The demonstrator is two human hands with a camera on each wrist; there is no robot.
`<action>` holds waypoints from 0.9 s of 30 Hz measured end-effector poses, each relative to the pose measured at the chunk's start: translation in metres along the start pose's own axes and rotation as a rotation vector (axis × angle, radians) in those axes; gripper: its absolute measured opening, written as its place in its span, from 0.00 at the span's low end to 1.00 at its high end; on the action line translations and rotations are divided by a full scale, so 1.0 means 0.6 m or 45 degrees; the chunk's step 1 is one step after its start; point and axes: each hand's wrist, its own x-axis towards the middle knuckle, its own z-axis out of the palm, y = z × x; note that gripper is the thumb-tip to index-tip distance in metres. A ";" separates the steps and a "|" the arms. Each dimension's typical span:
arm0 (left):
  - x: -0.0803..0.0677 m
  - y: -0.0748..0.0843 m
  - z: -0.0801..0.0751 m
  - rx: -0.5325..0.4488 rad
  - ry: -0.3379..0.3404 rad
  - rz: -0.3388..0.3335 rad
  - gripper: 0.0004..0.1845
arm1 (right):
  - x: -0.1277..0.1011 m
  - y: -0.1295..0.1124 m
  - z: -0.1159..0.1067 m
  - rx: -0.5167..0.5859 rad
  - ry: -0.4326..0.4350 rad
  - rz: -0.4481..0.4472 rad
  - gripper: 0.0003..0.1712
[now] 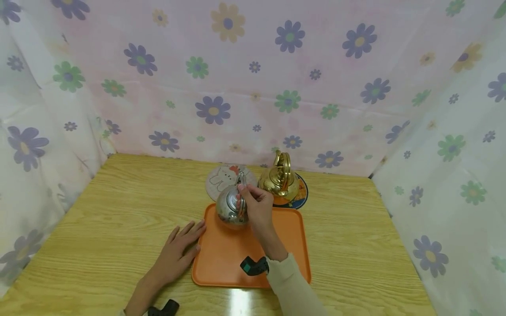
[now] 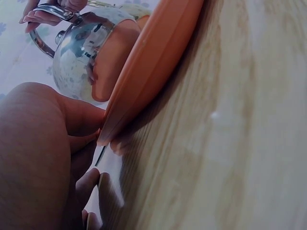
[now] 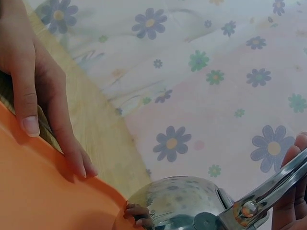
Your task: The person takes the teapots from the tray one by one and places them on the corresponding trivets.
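Note:
My right hand (image 1: pixel 258 213) grips the upright handle of a shiny silver kettle (image 1: pixel 226 213). The kettle is over the back left part of an orange tray (image 1: pixel 221 265), and its polished side reflects the orange in the left wrist view. Along the tray's left edge, my left hand (image 1: pixel 174 254) lies with its fingers extended and their tips at the rim. From the right wrist view, the thumb and fingers of this left hand (image 3: pixel 45 96) meet the tray rim, and the right fingers (image 3: pixel 288 201) are wrapped around the metal handle.
A gold kettle (image 1: pixel 272 180) stands behind the tray on a round dark blue and orange mat (image 1: pixel 302 193). Beside it lies a pale round mat (image 1: pixel 217 180) with a cartoon animal. Flower-printed curtains (image 1: pixel 253 87) enclose the wooden table (image 1: pixel 348 245) at the back and sides.

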 end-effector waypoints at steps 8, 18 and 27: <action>-0.001 0.000 0.002 0.011 -0.002 0.004 0.26 | 0.007 -0.002 0.001 -0.016 0.011 0.020 0.23; 0.000 0.001 0.000 0.020 0.010 0.014 0.26 | 0.017 0.000 0.002 0.014 0.004 0.011 0.26; -0.001 0.002 0.000 0.019 0.013 0.015 0.26 | 0.024 -0.003 0.002 0.007 0.000 0.025 0.20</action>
